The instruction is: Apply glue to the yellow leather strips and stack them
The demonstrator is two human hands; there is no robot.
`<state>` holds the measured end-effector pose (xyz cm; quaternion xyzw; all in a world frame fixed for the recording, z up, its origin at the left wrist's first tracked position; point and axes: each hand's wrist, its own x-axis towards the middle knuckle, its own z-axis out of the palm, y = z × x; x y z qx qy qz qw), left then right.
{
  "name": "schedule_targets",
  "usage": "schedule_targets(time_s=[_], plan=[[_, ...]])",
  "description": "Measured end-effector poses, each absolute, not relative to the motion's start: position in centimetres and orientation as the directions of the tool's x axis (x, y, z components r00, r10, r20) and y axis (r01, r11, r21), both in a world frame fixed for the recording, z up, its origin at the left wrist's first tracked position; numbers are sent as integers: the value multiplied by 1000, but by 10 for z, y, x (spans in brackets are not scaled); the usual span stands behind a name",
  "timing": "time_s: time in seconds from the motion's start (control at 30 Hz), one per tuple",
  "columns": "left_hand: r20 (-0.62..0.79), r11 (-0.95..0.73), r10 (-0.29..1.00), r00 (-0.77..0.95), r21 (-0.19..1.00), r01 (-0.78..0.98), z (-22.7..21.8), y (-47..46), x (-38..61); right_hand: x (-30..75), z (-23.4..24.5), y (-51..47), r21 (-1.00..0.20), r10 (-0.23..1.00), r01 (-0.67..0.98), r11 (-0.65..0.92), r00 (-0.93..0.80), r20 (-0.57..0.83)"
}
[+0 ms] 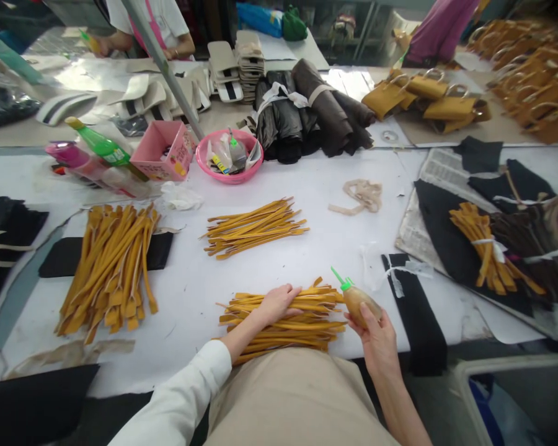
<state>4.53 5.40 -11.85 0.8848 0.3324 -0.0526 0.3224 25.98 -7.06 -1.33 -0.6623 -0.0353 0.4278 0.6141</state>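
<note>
At the far left of the white counter [330, 254] lie black sheets [2, 254], and next to them a large heap of mustard-brown strips [111, 272] sprawls across a black piece [58, 257], its strips running mostly away from the person. Behind the heap, a pink bottle [69, 155] and a green bottle [100, 144] lean at a tilt, followed by an open pink box [162, 155] and a round pink basin [230, 180] holding small packets. A smaller stack of strips [255, 229] lies crosswise in the middle, apart from the others. Nearer the person, right at the counter's edge, is the front pile of strips [302, 325], also crosswise; the left hand [279, 303] rests on top of it, palm down, though whether the fingers grip any strip I cannot tell. Just right of this pile, the right hand [379, 341] is closed around a squeeze bottle [359, 305], whose green nozzle [338, 277] points up and to the left. Beyond it lies a crumpled beige band [365, 195]. Farther right, a black strip [416, 316] reaches over the front edge, and a tied bundle of brown strips [481, 244] lies on a black sheet [439, 223].
</note>
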Motion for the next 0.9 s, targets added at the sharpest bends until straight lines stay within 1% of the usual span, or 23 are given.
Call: schedule_targets(time_s=[0.13, 0.27, 0.47, 0.57, 0.7, 0.8, 0.9], plan=[[-268, -556, 624, 734, 508, 658, -123, 65, 44, 243, -6, -86, -860, 556, -462, -218, 665, -498], [-280, -539, 625, 728, 520, 662, -131, 71, 33, 229, -8, -97, -861, 537, -468, -198, 683, -494], [-291, -508, 646, 706, 526, 682, -129, 73, 19, 235, -19, -85, -844, 580, -493, -210, 632, -513], [-311, -488, 680, 663, 482, 727, -124, 63, 22, 249, -29, -73, -829, 595, -516, -216, 603, -531], [-345, -433, 754, 559, 379, 818, -119, 54, 26, 269, -38, -65, -807, 604, -560, -190, 581, -545], [-333, -395, 806, 490, 314, 863, -114, 58, 28, 283, -45, -67, -786, 595, -594, -171, 574, -563], [-304, -397, 823, 480, 298, 868, -109, 66, 44, 295, -51, -69, -772, 582, -617, -154, 575, -575]])
